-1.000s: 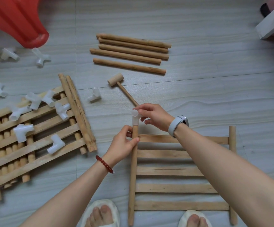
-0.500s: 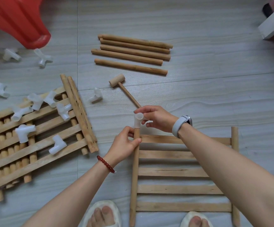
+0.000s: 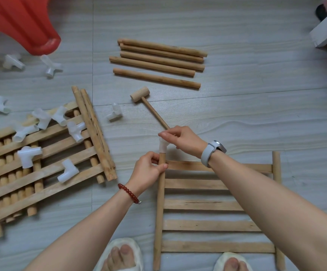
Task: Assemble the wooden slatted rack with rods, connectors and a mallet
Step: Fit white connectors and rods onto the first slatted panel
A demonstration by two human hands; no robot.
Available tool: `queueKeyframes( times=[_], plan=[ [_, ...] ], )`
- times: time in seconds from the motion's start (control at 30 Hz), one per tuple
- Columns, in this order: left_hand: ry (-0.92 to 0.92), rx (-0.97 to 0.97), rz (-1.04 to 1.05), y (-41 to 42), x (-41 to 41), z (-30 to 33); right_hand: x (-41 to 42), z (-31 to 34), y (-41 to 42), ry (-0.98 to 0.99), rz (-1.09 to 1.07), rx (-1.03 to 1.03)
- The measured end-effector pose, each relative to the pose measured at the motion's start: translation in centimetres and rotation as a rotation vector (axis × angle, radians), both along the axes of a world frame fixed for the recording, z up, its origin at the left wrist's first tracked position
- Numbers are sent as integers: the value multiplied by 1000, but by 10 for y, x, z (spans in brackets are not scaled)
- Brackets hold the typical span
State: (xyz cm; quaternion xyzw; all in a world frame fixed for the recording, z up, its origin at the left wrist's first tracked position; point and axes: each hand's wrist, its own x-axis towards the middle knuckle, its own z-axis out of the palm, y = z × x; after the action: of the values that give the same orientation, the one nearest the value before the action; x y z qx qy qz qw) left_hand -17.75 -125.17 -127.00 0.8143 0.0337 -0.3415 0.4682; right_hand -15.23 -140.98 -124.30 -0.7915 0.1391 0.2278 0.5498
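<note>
Head view: both hands (image 3: 149,169) pinch connector (image 3: 163,147).

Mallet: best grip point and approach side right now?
Grip the mallet on the bare mid-handle, coming from above. It lies flat on the floor, head up-left; the handle's near end runs under the right hand, so that end is blocked.

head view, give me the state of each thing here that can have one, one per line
left hand: grips the panel's left rail near its top
right hand: pinches the connector
white connector: seated on the rail end
slatted panel: flat on the floor
mallet: lying unused on the floor
five loose rods: lying side by side
panel stack: flat, loose connectors resting on it
</note>
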Motion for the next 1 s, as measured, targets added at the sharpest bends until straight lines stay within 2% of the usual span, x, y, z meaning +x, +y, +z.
queueKeyframes(
  times=[0.23, 0.37, 0.6, 0.67, 0.73, 0.87, 1.0],
  plan=[
    [38, 6, 74, -5, -3, -3, -2, -4, 8, 11, 27, -73],
    [74, 7, 116, -2, -4, -4, -3, -5, 11, 34, 118, -118],
    [129, -4, 196, 7, -8, -6, -5, -7, 25, 117, 146, -117],
    [143, -4, 210, 11, -10, -6, -7, -6, 27, 163, 209, -118],
    [148, -5, 178, 12, -10, -6, -7, -7, 24, 158, 273, -150],
    [-6, 99, -34, 6, -5, -5, -11, -8, 12, 86, 93, -101],
    [-59, 178, -231, 18, -4, -11, -19, -16, 15, 12, 82, -165]
  ],
)
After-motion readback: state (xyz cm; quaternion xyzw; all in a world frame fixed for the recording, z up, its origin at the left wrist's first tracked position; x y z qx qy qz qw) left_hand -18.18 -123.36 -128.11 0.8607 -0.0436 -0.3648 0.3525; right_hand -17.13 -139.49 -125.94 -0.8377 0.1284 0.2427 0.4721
